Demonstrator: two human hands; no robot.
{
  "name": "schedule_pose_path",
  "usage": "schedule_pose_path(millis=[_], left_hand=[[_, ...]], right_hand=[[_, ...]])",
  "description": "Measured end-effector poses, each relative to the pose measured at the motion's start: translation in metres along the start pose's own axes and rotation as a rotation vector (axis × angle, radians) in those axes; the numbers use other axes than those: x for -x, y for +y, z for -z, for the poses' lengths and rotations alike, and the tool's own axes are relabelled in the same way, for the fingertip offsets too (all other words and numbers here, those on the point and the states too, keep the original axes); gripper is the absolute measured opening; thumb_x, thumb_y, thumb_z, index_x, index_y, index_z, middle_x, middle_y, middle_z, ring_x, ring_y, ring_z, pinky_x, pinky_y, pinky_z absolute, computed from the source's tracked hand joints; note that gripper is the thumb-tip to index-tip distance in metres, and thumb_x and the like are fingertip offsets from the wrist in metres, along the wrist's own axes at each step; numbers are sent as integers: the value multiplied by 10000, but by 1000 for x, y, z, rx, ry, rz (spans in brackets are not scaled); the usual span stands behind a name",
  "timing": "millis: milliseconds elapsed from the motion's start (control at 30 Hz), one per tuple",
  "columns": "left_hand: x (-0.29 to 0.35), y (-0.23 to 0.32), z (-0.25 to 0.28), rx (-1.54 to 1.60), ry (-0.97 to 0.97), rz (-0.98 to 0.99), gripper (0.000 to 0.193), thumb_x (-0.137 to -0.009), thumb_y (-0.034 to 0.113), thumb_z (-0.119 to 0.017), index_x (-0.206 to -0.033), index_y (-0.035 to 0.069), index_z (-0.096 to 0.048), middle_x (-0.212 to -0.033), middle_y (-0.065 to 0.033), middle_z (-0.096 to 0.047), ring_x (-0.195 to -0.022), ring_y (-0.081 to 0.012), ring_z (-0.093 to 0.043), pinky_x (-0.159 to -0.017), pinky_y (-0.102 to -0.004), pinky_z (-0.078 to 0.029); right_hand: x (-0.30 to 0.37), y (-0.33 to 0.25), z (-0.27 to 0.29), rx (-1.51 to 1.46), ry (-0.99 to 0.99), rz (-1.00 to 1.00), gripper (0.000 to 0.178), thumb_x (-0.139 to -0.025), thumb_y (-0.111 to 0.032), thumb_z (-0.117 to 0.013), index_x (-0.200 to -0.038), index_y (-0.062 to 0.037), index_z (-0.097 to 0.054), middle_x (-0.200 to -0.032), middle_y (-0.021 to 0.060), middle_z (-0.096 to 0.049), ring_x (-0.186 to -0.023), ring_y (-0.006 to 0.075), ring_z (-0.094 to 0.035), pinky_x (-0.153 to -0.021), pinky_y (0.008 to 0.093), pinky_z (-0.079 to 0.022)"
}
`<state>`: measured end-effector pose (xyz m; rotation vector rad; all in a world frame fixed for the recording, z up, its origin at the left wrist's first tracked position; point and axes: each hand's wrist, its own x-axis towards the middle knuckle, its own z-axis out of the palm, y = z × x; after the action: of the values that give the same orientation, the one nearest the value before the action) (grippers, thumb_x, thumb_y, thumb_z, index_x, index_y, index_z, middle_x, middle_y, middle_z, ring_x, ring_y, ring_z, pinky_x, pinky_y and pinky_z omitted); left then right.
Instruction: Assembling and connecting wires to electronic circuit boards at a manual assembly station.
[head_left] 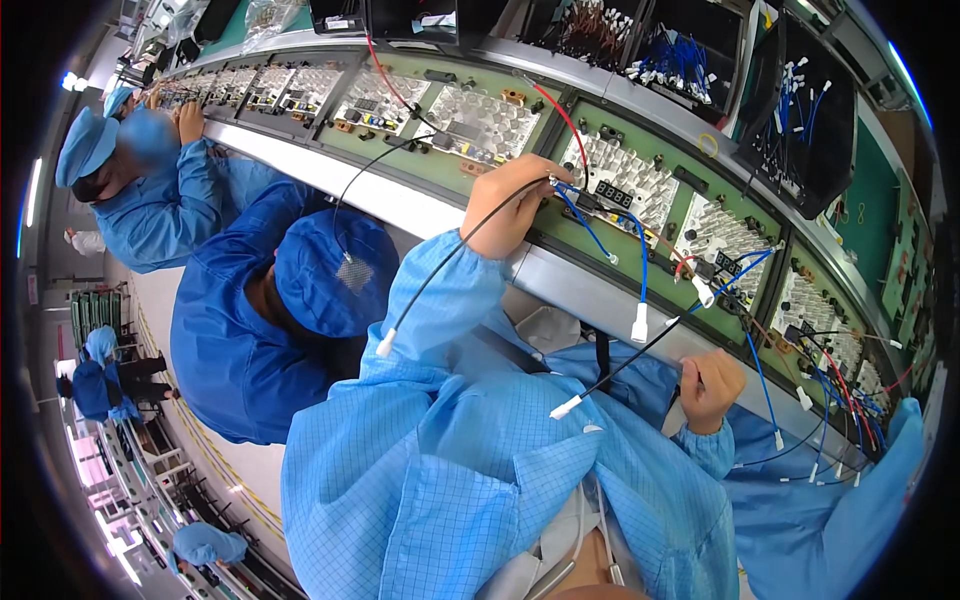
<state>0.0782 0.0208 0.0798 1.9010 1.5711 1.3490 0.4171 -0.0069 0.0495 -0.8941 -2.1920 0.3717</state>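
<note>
My left hand (pixel 505 205) reaches over the near edge of the line, its thumb and fingers pinched on a black wire (pixel 455 255) at a circuit board (pixel 625 185). From the pinch the wire runs down past my sleeve to a white connector (pixel 386 343). Blue wires (pixel 590 225) with white ends hang from the same board beside my fingertips. Lower right, my right hand (pixel 712 388) is curled into a loose fist in front of the line, with nothing showing in it. Another black wire (pixel 630 362) with a white plug hangs to its left.
More boards (pixel 475 120) sit in green carriers along the line, several with red, black and blue wires attached. Black bins (pixel 675 60) of wires stand beyond it. A co-worker in dark blue (pixel 260 310) bends close at my left; another in light blue (pixel 160 200) works farther along.
</note>
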Motion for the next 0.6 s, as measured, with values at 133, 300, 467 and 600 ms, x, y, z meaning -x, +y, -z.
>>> schedule_pose_path(millis=[133, 300, 467, 600], left_hand=[[-1, -1, -2, 41, 3, -18, 315, -748, -170, -495, -969, 8, -631, -878, -128, -614, -731, -229, -610, -665, -301, -499], [-2, 1, -2, 52, 3, -27, 331, -745, -174, -491, -975, 15, -635, -888, -123, -618, -722, -220, -613, -664, -295, -504], [-2, 4, -1, 51, -6, 0, 334, -742, -176, -487, -972, 17, -633, -897, -125, -622, -741, -237, -622, -671, -299, -508], [-4, 1, -1, 17, -3, -7, 314, -740, -174, -486, -966, -5, -624, -904, -137, -637, -822, -266, -647, -718, -314, -525]], right_hand=[[0, -1, 0, 7, -1, 4, 135, -767, -80, -620, -651, -31, -573, -574, 98, -510, -499, 277, -463, -472, 365, -320], [0, -3, -1, 0, 17, 5, 135, -764, -82, -620, -650, -30, -571, -572, 97, -506, -498, 276, -459, -471, 362, -316], [-2, -3, 0, 0, 11, 6, 134, -762, -81, -619, -648, -29, -570, -574, 97, -510, -497, 276, -461, -473, 361, -320], [-6, -4, 1, -6, 19, 12, 129, -758, -75, -622, -650, -25, -573, -572, 99, -508, -497, 277, -462, -472, 360, -323]])
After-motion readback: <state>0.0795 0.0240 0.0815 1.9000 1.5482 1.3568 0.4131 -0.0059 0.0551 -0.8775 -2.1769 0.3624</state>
